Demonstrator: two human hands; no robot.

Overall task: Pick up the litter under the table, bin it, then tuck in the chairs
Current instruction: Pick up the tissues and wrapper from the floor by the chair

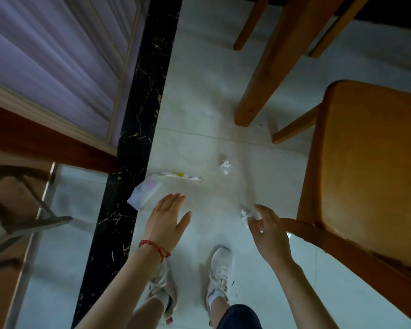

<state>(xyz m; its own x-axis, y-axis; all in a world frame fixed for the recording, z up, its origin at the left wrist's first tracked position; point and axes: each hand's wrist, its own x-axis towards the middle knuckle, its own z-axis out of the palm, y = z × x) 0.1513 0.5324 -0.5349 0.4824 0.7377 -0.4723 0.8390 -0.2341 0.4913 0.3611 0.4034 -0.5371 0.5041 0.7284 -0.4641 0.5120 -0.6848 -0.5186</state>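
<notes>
Chair seat [375, 167]: orange-brown. Floor tiles [199, 91]: pale grey-white. Border strip [138, 129]: black, gold-veined. Bracelet [153, 246]: red. Shoes [220, 269]: white.

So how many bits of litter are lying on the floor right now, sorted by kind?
Crumpled white paper scraps: 2, one by the table leg, one at the right hand's fingertips
Flat pale packet: 1
Long thin wrapper with yellow print: 1
Total: 4 pieces

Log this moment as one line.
left hand: open, empty | right hand: open, at crumpled tissue | wrapper: on floor | chair: untucked
</notes>
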